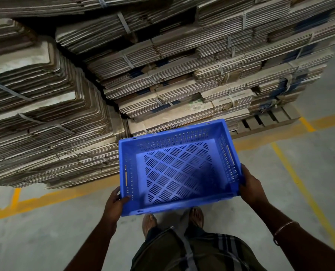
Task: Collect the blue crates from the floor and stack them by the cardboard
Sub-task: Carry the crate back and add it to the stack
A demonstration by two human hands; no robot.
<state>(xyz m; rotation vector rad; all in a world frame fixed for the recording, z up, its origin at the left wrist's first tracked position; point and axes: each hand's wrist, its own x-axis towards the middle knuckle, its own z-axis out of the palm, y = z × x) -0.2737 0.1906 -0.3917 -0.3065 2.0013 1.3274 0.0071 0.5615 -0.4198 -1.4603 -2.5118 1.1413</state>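
Observation:
An empty blue crate [179, 167] with a slotted bottom and perforated walls hangs above the floor in front of me, slightly tilted. My left hand [114, 202] grips its near left corner, fingers curled over the rim. My right hand [251, 189] holds the near right corner from outside. Tall piles of strapped, flattened cardboard [162, 61] rise directly behind the crate, and its far edge sits close to their base. No other crate is in sight.
The cardboard on the right rests on a wooden pallet [268, 120]. Yellow lines [292, 169] mark the grey concrete floor around the piles. My two feet [197, 214] stand just below the crate.

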